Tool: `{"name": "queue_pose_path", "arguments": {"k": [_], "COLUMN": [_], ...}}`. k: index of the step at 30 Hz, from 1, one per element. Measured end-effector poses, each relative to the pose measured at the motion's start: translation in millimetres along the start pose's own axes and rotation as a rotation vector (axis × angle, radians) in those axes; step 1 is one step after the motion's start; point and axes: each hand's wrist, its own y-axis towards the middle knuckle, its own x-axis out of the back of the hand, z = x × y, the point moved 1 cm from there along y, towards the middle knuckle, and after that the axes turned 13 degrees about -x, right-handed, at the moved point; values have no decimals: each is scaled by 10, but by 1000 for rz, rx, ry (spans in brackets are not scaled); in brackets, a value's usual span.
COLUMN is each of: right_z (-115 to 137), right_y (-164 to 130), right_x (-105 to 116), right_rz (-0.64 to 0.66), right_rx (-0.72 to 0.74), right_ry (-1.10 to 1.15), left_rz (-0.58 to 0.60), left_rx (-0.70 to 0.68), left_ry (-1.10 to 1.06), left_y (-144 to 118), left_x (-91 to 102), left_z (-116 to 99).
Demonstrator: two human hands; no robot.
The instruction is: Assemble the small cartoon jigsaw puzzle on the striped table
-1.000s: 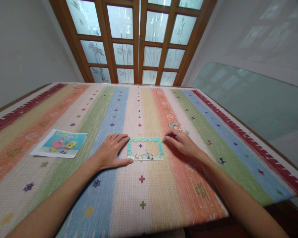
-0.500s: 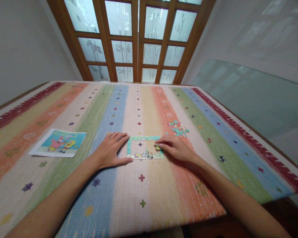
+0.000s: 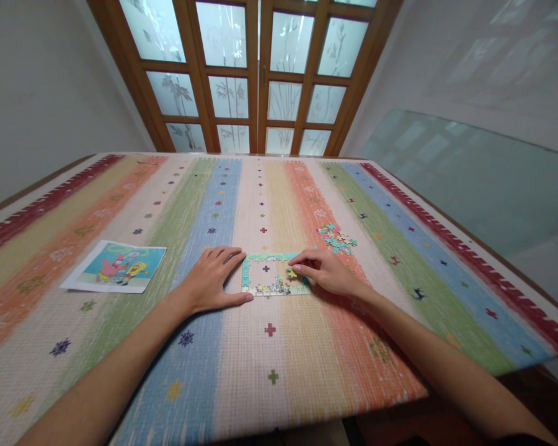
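In the middle of the frame a small puzzle frame (image 3: pixel 272 275) lies flat on a big striped tablecloth (image 3: pixel 279 347). Its border is fitted together, the bottom row is partly filled, and the middle is bare, with the cloth showing through.

The left hand (image 3: pixel 212 279) lies flat on the cloth, touching the left edge of the puzzle. Its fingers are spread a little, with the thumb stretched along the bottom left corner and the other fingers near the top left corner. It holds nothing.

The right hand (image 3: pixel 326 272) rests over the right side of the puzzle. Its fingers are close together, and the thumb and first finger pinch a tiny yellowish puzzle piece (image 3: pixel 292 272) just inside the right border.

A little above and to the right of that hand is a small pile of loose pieces (image 3: pixel 336 238), mostly teal. At the left of the frame lies a cartoon picture (image 3: pixel 116 267), well apart from the hands. Wooden doors (image 3: pixel 255 74) with frosted glass fill the top of the frame.
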Motion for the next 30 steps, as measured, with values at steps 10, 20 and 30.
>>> {"name": "queue_pose_path", "arguments": {"k": [10, 20, 30], "right_z": [106, 55, 13], "right_y": [32, -67, -104], "right_x": [32, 4, -12], "right_rz": [76, 15, 2], "right_rx": [115, 58, -11], "right_ry": [-123, -41, -2], "left_rz": [5, 3, -27], "left_rx": [-1, 2, 9], "left_ry": [17, -4, -29], "left_y": [0, -5, -17], "left_x": [11, 9, -9], "left_z": [-16, -13, -1]}}
